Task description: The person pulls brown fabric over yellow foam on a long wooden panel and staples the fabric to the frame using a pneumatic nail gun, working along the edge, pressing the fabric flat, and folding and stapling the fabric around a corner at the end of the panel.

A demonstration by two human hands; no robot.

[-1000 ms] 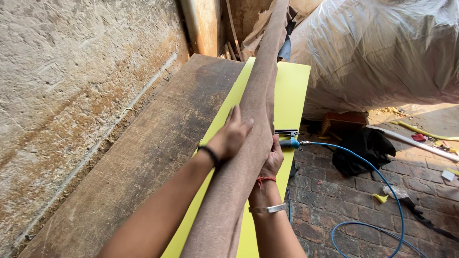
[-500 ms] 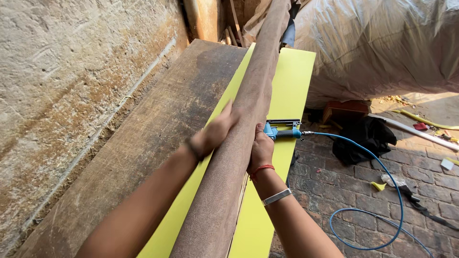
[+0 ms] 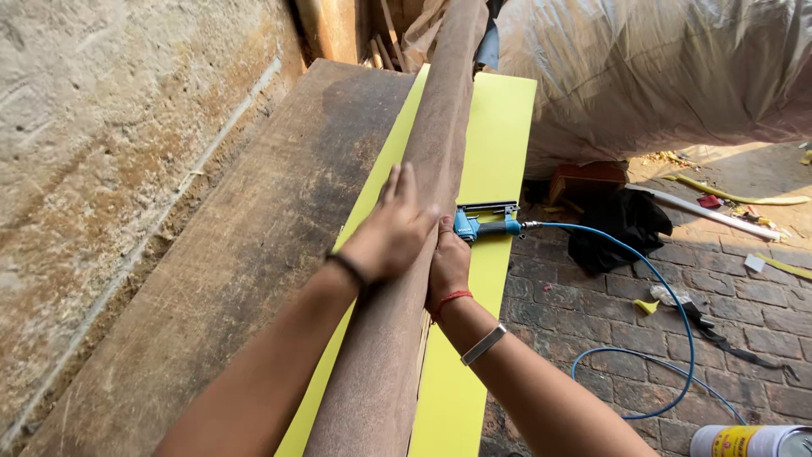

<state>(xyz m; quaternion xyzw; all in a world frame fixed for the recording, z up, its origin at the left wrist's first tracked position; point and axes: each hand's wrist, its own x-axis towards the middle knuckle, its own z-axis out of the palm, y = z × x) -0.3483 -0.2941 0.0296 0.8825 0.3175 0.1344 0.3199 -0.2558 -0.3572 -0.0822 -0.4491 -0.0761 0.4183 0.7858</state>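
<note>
Lower right corner of my view: a round can [image 3: 753, 442] with a yellow label and a pale rim, cut off by the frame edge, standing on the brick floor [image 3: 584, 296]. Upper right: a big bundle wrapped in clear plastic sheeting [image 3: 660, 76], filling that corner; below it a small reddish wooden block [image 3: 588, 179] and a heap of black cloth [image 3: 622, 227]. Scraps of yellow strip [image 3: 736, 195] and a pale pipe [image 3: 719, 216] lie at the right edge of the frame. Centre of frame: a long brown fabric-covered strip [image 3: 423, 228] runs from the bottom centre up to the top, lying over a bright yellow board [image 3: 499, 127], which rests on a worn wooden counter [image 3: 245, 245] alongside the rough plaster wall [image 3: 93, 161] at left. My left hand [image 3: 393, 233] lies flat and spread on the left face of the strip, fingers pointing up the frame, a dark band at the wrist. My right hand [image 3: 448, 262] presses against the strip's right side, fingers curled to it; I cannot tell how tightly it grips. A red thread and a metal bangle sit on that wrist. Just right of the right hand, touching or nearly so, a blue pneumatic stapler [image 3: 486, 222] rests on the yellow board, its blue air hose [image 3: 668, 313] curving down across the bricks toward the lower right.
</note>
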